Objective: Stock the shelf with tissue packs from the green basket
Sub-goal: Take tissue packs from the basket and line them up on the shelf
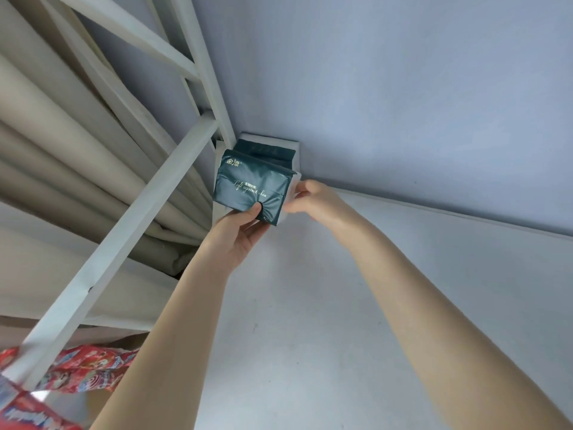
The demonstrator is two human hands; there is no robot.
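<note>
Dark-green tissue pack [251, 187] pinched by my left hand [238, 231], right hand [310, 197] pinching its end, I should press it squarely against the shelved pack [266, 152] behind.

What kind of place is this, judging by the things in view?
Likely a shop or stockroom: a white shelf frame, dark green tissue packs stacked in the shelf corner, and red printed packages lower down.

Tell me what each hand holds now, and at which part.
The left hand grips the dark green tissue pack at its near edge, thumb on its front. The right hand pinches the same pack's right end.
</note>
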